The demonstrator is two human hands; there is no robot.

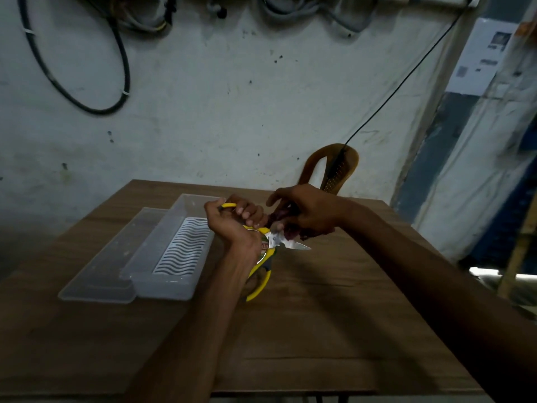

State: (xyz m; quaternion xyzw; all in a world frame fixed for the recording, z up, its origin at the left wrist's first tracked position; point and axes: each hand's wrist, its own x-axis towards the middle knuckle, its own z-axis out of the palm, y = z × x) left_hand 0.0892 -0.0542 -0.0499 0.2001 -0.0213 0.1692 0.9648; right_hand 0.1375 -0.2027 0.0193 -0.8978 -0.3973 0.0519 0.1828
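Observation:
My left hand (232, 223) grips the upper handle of a pair of yellow-handled scissors (287, 244) above the middle of the wooden table (319, 321). The other yellow handle loop hangs free below my wrist. The steel blades point right. My right hand (312, 212) holds a dark reddish piece (279, 219) right at the blades, fingers curled over it. What the piece is cannot be made out, and most of it is hidden by my fingers.
A clear plastic box (162, 290) with a white wavy drain insert lies left of my hands, its clear lid (98, 257) beside it on the left. A brown plastic chair (350, 162) stands behind the table against the wall. Black cables hang on the wall.

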